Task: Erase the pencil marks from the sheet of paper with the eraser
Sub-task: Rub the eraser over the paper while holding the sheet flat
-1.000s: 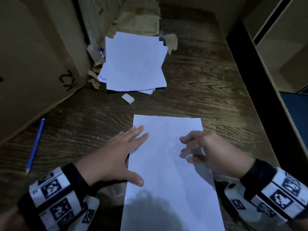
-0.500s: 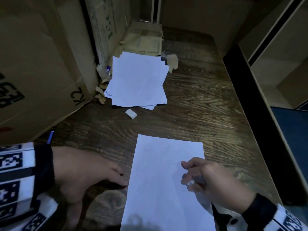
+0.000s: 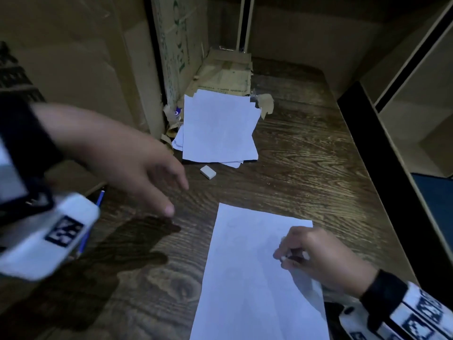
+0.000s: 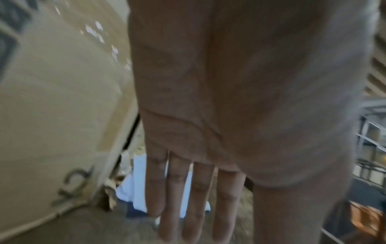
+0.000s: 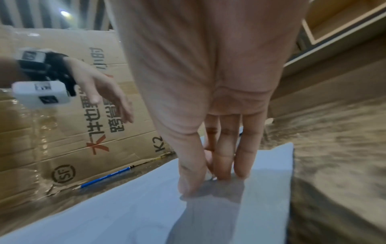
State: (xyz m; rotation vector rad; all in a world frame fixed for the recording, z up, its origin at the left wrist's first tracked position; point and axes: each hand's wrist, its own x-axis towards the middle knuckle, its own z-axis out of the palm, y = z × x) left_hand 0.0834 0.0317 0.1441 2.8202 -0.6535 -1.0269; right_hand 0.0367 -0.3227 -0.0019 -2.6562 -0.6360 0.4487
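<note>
Head view dim, bluish; left hand point(image 3: 127, 163) motion-blurred, shadow on bench point(image 3: 306, 168). Wrist views brighter, soft, edge-distorted.

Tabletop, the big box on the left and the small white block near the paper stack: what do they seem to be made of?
Tabletop: dark wood or wood-look laminate, slightly glossy; swirling grain and a knot show, real or printed cannot be told.
Big box: brown corrugated cardboard, matte, with printed lettering, shiny tape and a torn lower edge.
White block: probably a rubber or vinyl eraser, matte with soft corners.
</note>
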